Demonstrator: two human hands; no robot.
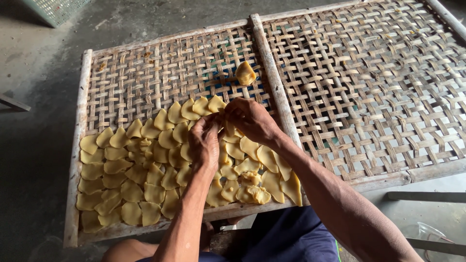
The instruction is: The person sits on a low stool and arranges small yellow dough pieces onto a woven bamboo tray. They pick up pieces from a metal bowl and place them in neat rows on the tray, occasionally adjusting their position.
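Grey concrete floor (39, 73) runs under two woven bamboo drying racks laid side by side, each framed with pale poles. On the left rack (145, 73), the near half is covered with thin yellow slices (131, 179), overlapped like roof tiles; the far half is bare weave except for one small yellow stack (245, 73) lying alone near the dividing pole. No slices lie on the right rack (369, 82). A green mesh basket (56, 8) shows at the far left corner.

Both hands meet just beyond the far edge of the laid slices, near the middle of the left rack. The left hand (205, 143) has its fingertips pinched narrowly on a slice, and the right hand (250, 119) closes on the same yellow piece from the other side; whether they hold one slice or a few pressed together cannot be told.

These slices look light, thin and pliable, curling slightly at the rims, probably tacky and easy to tear. They are best taken by an edge between thumb and fingertips, with a light pinch.

Count: two racks, one basket, one loose stack, two hands. The laid slices number roughly seventy; overlap prevents an exact count.
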